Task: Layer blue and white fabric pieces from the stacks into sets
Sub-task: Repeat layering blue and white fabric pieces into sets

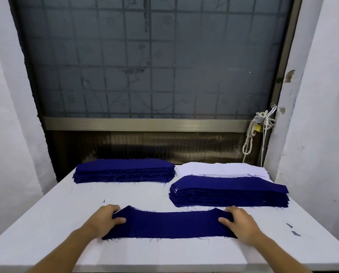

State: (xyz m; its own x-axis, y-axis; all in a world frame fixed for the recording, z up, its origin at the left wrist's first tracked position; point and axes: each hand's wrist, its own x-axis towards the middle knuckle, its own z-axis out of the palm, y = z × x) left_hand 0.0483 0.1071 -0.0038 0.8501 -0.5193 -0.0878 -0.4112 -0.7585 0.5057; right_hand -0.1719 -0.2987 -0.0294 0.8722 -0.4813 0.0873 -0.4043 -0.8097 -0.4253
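- Currently, head view, hands: the left hand (107,219) and right hand (241,223) each pinch one end of a blue piece (170,225). Thumbs lie on top and fingers curl round the short edges.
- Piece: it lies flat on the table (46,223) near the front edge, clear of all stacks. Gripping both ends appears meant to keep the limp cloth stretched and square while it is laid. Whether another layer lies beneath cannot be told.
- Sources: a left stack (125,171) of blue sits at the far left. A right stack (229,194) of blue sits nearer, just beyond the right hand. A white stack (221,169) lies directly behind the right stack, touching or nearly so.
- Judgement: the set has its blue layer down, and a white one is probably due next.
- Obstruction: the right stack stands between the piece and the white stack. A reach for white must pass over it and could drag its top layer.
- Edges: the blue cloth is frayed, so loose threads may snag neighbouring pieces.
- Surroundings: small dark scraps (294,230) lie on the table to the right. A rope (249,138) with a padlock (257,128) hangs by the window frame, off the work area.
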